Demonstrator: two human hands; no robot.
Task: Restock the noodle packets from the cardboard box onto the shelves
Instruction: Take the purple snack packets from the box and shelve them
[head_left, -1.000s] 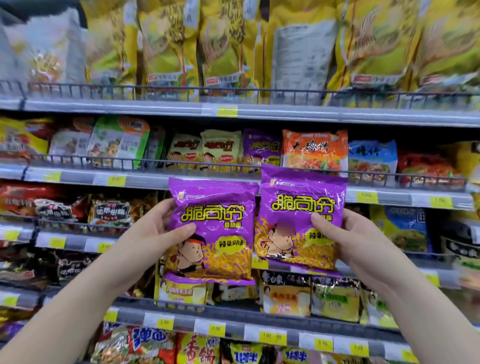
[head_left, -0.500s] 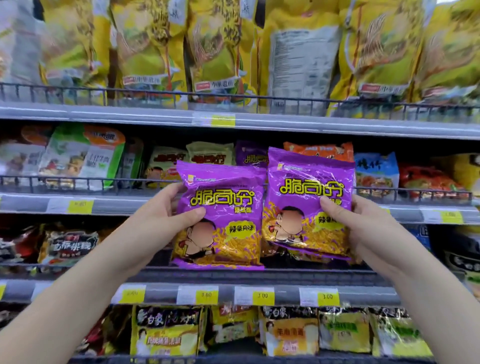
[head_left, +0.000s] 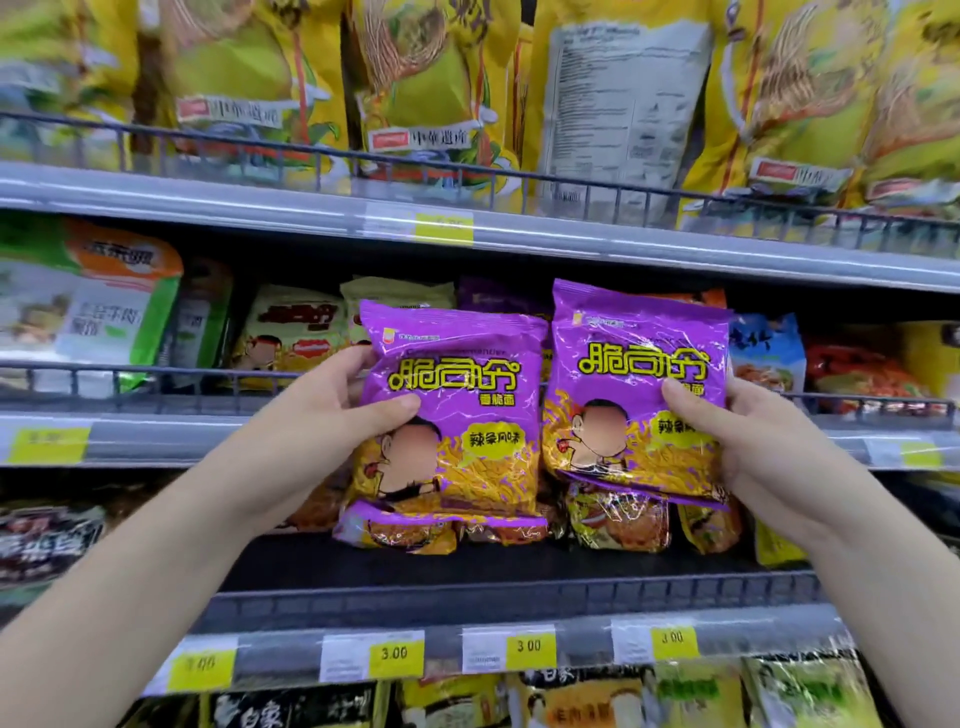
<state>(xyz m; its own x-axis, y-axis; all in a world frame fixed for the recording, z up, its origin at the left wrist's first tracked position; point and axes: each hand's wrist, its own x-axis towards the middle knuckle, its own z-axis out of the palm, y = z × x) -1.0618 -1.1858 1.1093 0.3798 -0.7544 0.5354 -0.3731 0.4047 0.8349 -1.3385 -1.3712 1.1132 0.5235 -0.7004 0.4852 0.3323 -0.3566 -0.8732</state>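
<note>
I hold two purple noodle packets side by side in front of the shelves. My left hand (head_left: 332, 415) grips the left purple packet (head_left: 467, 415) by its left edge, thumb across the front. My right hand (head_left: 753, 441) grips the right purple packet (head_left: 634, 374) by its right edge. Both packets are upright and level with the middle shelf (head_left: 156, 436), whose wire rail holds similar snack noodle packets behind them. A purple packet of the same kind (head_left: 493, 296) stands on that shelf behind them. The cardboard box is out of view.
Tall yellow noodle bags (head_left: 431, 88) fill the top shelf behind a wire rail. The shelf below (head_left: 519, 597) has dark bare space at its front, with several gold-wrapped packets (head_left: 613, 519) at the back. Yellow price tags (head_left: 530, 647) line its edge. More packets sit on the lowest visible row.
Both hands have lifted the two purple packets upward and closer to the middle shelf. The view has tilted up, so the shelves appear lower and larger in frame.
</note>
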